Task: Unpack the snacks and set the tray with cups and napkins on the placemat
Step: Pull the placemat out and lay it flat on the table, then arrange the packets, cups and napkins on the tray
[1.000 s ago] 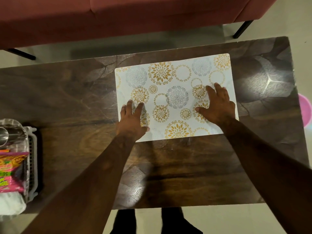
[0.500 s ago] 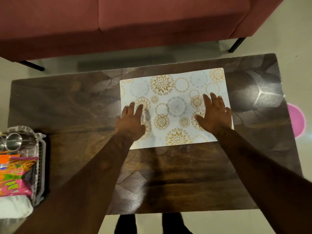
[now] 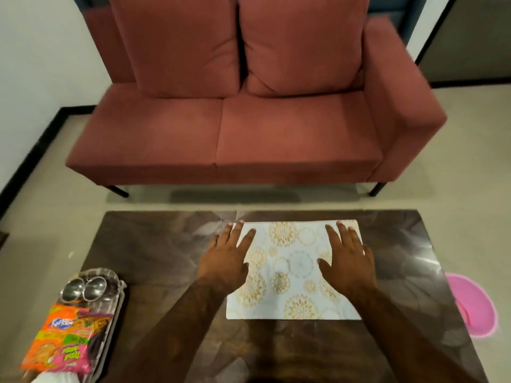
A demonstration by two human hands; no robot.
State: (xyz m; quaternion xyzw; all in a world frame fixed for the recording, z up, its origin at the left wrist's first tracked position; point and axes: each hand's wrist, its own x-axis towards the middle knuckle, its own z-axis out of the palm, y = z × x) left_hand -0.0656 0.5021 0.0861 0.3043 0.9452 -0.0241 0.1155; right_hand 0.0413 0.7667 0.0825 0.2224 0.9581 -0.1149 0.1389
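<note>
A white placemat (image 3: 293,269) with gold and grey flower circles lies flat in the middle of the dark wooden table (image 3: 154,252). My left hand (image 3: 225,258) rests palm down on its left edge, fingers spread. My right hand (image 3: 347,258) lies flat on its right side. Neither hand holds anything. At the table's left front corner stands a tray (image 3: 116,297) carrying two steel cups (image 3: 84,288), orange and pink snack packets (image 3: 66,341) and white napkins (image 3: 58,378), partly cut off by the frame.
A red two-seat sofa (image 3: 249,111) stands beyond the table's far edge. A pink round object (image 3: 475,305) lies on the floor to the right of the table. Bare table surface shows around the placemat.
The camera has tilted up, bringing the sofa into view. Both hands have slid toward the far edge of the placemat, my left hand now at its left edge.
</note>
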